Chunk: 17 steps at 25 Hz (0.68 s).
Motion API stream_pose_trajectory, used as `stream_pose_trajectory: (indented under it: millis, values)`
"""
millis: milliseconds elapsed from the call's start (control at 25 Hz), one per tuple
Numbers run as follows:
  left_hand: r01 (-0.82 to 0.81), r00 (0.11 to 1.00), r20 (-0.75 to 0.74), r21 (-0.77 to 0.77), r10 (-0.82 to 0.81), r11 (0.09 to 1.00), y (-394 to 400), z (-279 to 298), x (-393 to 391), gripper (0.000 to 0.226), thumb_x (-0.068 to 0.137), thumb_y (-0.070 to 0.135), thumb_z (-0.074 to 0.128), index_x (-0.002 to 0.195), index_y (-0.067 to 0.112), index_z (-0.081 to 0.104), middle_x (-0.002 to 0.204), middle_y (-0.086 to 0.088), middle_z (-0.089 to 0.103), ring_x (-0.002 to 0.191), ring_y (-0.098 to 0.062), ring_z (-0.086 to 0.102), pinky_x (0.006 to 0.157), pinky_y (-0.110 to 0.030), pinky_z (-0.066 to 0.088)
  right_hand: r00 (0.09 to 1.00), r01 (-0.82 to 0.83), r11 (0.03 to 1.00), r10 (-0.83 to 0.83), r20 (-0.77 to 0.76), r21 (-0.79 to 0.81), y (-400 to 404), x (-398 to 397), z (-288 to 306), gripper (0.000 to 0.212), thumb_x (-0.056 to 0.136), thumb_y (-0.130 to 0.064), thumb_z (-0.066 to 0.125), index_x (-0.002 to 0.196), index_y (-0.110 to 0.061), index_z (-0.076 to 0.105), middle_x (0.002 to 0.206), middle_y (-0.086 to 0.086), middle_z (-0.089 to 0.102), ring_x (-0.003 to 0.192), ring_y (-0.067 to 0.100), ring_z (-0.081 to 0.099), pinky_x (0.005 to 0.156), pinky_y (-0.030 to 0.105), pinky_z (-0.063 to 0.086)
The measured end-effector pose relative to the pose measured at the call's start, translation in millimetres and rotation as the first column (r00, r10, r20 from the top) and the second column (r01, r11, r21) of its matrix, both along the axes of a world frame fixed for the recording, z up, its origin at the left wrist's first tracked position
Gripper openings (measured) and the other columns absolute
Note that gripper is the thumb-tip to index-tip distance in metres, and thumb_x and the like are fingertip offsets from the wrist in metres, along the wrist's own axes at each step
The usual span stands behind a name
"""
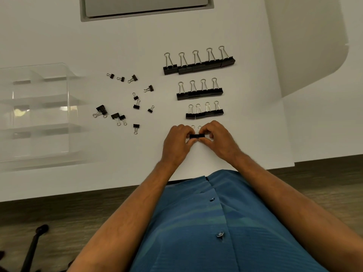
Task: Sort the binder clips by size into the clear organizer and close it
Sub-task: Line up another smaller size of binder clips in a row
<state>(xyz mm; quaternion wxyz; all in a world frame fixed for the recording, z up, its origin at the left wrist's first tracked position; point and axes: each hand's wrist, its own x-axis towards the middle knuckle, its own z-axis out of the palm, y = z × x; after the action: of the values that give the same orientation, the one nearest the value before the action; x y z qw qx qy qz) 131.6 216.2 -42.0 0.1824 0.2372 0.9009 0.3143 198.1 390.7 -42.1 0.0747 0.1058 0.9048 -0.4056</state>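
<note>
Black binder clips lie on a white table point(255, 134). Three tidy rows stand at the centre right: the largest clips point(198, 64) at the back, a medium row point(199, 92) below it, and a smaller row point(204, 113) nearer me. Several loose small clips point(125, 101) are scattered left of the rows. My left hand point(176, 143) and my right hand point(220, 139) meet just below the third row, pinching two small clips point(197, 136) side by side on the table. The clear organizer point(37, 112) stands open at the far left, its compartments holding no clips that I can see.
A grey recessed panel point(146, 6) sits at the table's back edge. The table's front edge runs close to my body, with dark wood floor point(59, 216) below. A black stand leg point(33, 248) shows at the bottom left.
</note>
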Motion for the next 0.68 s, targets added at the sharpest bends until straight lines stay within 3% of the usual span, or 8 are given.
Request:
stream_pose_trajectory:
  millis: [280, 520, 680]
  values:
    - [0.017, 1.000, -0.022, -0.011, -0.017, 1.000, -0.7, 0.1, -2.3, 0.022, 0.088, 0.037, 0.072, 0.103, 0.023, 0.066, 0.093, 0.009, 0.061, 0.086, -0.007, 0.044, 0.070, -0.020, 0.035, 1.000, 0.011, 1.000, -0.011, -0.003, 0.025, -3.2, 1.0, -3.0, 0.025, 0.086, -0.023, 0.078, 0.107, -0.017, 0.066, 0.102, -0.006, 0.058, 0.084, 0.000, 0.049, 0.072, 0.007, 0.038]
    - [0.052, 0.998, -0.026, 0.001, -0.052, 0.999, -3.4, 2.8, -3.3, 0.022, 0.087, 0.039, 0.072, 0.100, 0.024, 0.064, 0.092, 0.008, 0.060, 0.086, -0.009, 0.044, 0.066, -0.024, 0.036, 0.999, 0.039, 0.999, -0.039, 0.004, 0.025, -7.1, 0.8, -0.1, 0.035, 0.084, -0.017, 0.080, 0.114, -0.016, 0.063, 0.105, -0.006, 0.056, 0.088, -0.009, 0.051, 0.074, 0.006, 0.040]
    - [0.073, 0.988, 0.123, 0.122, -0.088, 0.990, -15.0, 9.7, -3.2, 0.030, 0.086, 0.033, 0.074, 0.112, 0.024, 0.061, 0.098, 0.007, 0.059, 0.089, -0.009, 0.048, 0.075, -0.027, 0.044, 0.994, 0.107, 0.993, -0.106, -0.014, 0.045, -17.6, 2.3, 14.0, 0.039, 0.083, -0.011, 0.078, 0.116, -0.017, 0.059, 0.112, -0.003, 0.050, 0.091, -0.005, 0.050, 0.076, 0.006, 0.041]
